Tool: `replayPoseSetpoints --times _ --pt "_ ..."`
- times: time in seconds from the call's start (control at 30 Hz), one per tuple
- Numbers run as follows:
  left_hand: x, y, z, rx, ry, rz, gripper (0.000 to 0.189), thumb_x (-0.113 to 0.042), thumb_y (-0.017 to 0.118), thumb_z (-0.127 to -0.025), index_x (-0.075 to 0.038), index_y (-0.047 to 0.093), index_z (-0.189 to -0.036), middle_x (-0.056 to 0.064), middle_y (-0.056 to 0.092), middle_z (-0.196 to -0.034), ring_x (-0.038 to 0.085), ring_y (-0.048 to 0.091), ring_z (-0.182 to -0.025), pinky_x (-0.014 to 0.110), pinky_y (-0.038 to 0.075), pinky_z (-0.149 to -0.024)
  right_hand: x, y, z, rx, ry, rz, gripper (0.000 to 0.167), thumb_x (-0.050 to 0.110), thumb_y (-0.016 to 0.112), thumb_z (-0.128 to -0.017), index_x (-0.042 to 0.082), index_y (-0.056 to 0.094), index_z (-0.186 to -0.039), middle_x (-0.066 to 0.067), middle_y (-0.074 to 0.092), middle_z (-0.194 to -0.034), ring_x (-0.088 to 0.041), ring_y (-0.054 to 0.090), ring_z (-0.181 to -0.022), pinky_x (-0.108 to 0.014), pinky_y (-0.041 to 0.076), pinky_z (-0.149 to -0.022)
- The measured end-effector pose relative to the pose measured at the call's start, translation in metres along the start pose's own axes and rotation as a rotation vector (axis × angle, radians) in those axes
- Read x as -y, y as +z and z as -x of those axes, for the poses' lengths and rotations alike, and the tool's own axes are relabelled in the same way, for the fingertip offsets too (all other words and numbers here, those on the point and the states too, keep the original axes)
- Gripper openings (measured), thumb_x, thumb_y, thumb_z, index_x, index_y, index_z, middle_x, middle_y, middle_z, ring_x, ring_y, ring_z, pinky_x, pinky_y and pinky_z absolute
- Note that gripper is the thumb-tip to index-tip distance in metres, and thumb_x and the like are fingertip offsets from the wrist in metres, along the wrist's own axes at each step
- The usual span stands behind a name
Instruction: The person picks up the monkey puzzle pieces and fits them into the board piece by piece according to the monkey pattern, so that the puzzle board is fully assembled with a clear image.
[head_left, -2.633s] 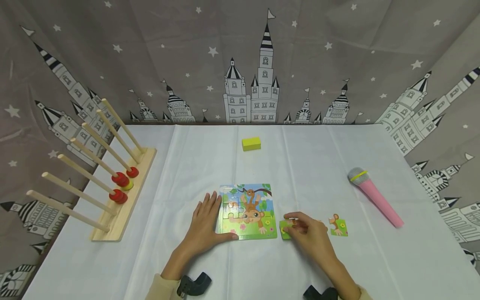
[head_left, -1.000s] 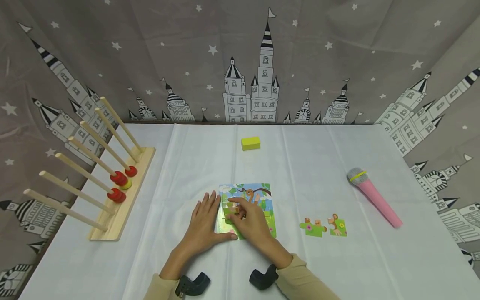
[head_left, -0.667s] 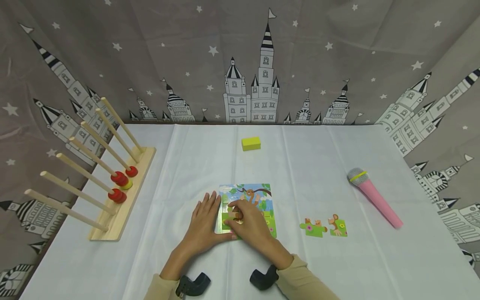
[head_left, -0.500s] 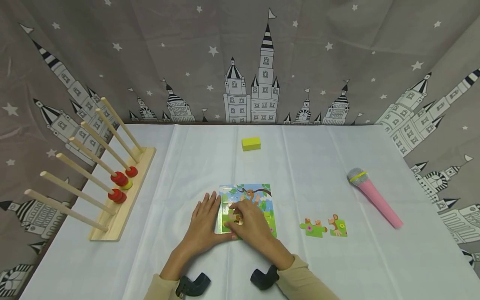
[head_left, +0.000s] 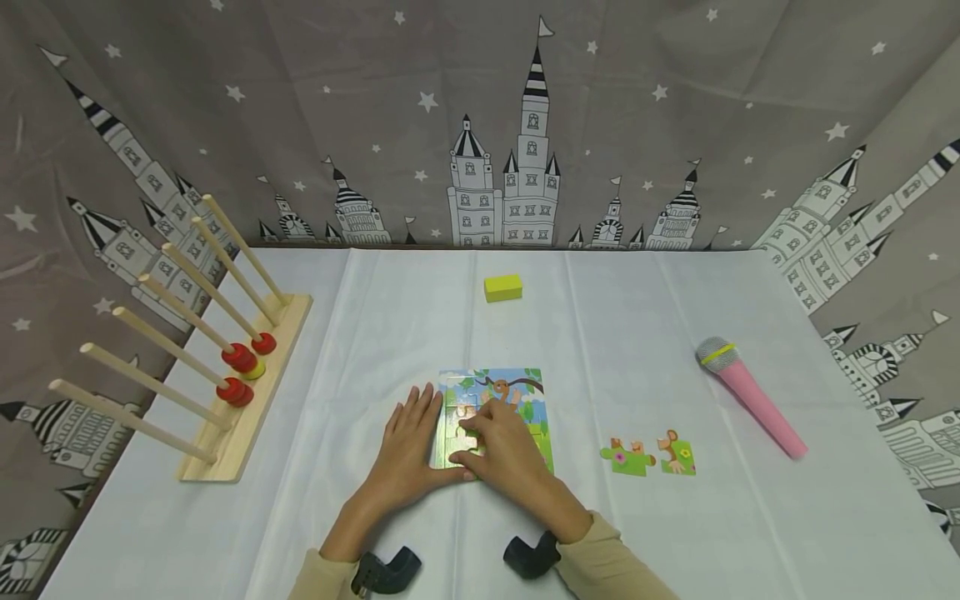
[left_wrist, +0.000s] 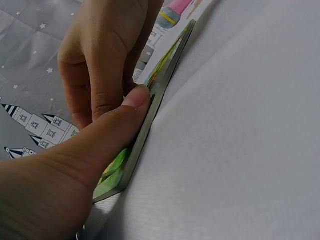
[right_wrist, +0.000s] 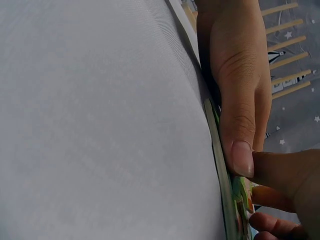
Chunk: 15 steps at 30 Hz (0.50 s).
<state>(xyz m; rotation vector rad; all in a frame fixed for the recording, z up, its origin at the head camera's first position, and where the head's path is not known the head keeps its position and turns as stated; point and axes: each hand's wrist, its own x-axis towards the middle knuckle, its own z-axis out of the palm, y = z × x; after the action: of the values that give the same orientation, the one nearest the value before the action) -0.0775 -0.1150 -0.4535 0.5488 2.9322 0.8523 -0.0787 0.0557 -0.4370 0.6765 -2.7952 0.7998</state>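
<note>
A square jigsaw puzzle [head_left: 531, 412] with a monkey picture lies mid-table in the head view. My left hand [head_left: 408, 446] rests flat along its left side, fingers straight, and the thumb [left_wrist: 125, 112] touches the front edge. Over the puzzle's lower left part, my right hand [head_left: 513, 446] pinches a green puzzle piece [right_wrist: 242, 190] between thumb and index finger. The piece sits low at the board, tilted in the right wrist view and mostly hidden by the fingers. Two loose puzzle pieces, one with a pink flower [head_left: 628, 457] and one with a monkey ear [head_left: 677, 452], lie to the right.
A wooden peg stand [head_left: 258, 408] with red and yellow rings stands at the left. A yellow block [head_left: 502, 288] sits toward the back. On the right lies a pink toy microphone [head_left: 757, 404]. A grey castle-print curtain [head_left: 300, 100] hangs behind the white-covered table.
My right hand has brought the green piece from right of the puzzle onto its lower left part, then lowered it slightly toward the front edge. The left hand has stayed put.
</note>
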Motion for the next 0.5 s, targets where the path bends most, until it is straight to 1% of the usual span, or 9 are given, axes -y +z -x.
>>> replayPoseSetpoints --times 0.17,0.27,0.37,0.5 --pt "0.0000 -0.0001 0.0005 0.002 -0.005 0.000 0.112 -0.056 0.074 -0.061 0.001 0.021 -0.143 0.017 0.015 -0.151 0.035 0.008 -0.141 0.053 0.008 -0.112 0.0014 -0.0002 0.0017 0.006 -0.029 0.089 0.046 0.042 0.074 -0.069 0.011 0.070 -0.103 0.002 0.055 -0.085 -0.008 0.047 -0.074 -0.021 0.039 -0.064" --pt "-0.0001 -0.0003 0.0009 0.001 -0.005 0.004 0.112 -0.056 0.074 -0.061 0.000 0.022 -0.143 0.017 0.016 -0.151 0.035 0.008 -0.141 0.053 0.008 -0.111 0.0027 -0.0007 0.0028 0.013 -0.031 0.119 0.046 0.043 0.073 -0.071 0.011 0.070 -0.104 0.002 0.055 -0.085 -0.009 0.047 -0.074 -0.022 0.040 -0.064" --pt "-0.0004 -0.0005 0.0012 -0.002 -0.003 0.003 0.112 -0.055 0.074 -0.061 0.001 0.022 -0.143 0.017 0.016 -0.151 0.035 0.008 -0.141 0.053 0.008 -0.111 0.0035 -0.0007 0.0034 0.013 -0.035 0.140 0.042 0.041 0.072 -0.072 0.013 0.071 -0.103 0.002 0.054 -0.085 -0.010 0.048 -0.076 -0.023 0.040 -0.066" --pt "-0.0007 -0.0006 0.0016 -0.004 0.001 0.004 0.112 -0.055 0.074 -0.061 0.001 0.021 -0.143 0.018 0.016 -0.151 0.035 0.008 -0.141 0.053 0.008 -0.112 0.0039 -0.0010 0.0043 0.005 -0.060 0.162 0.035 0.039 0.072 -0.073 0.017 0.072 -0.100 0.003 0.054 -0.082 -0.010 0.047 -0.073 -0.022 0.038 -0.063"
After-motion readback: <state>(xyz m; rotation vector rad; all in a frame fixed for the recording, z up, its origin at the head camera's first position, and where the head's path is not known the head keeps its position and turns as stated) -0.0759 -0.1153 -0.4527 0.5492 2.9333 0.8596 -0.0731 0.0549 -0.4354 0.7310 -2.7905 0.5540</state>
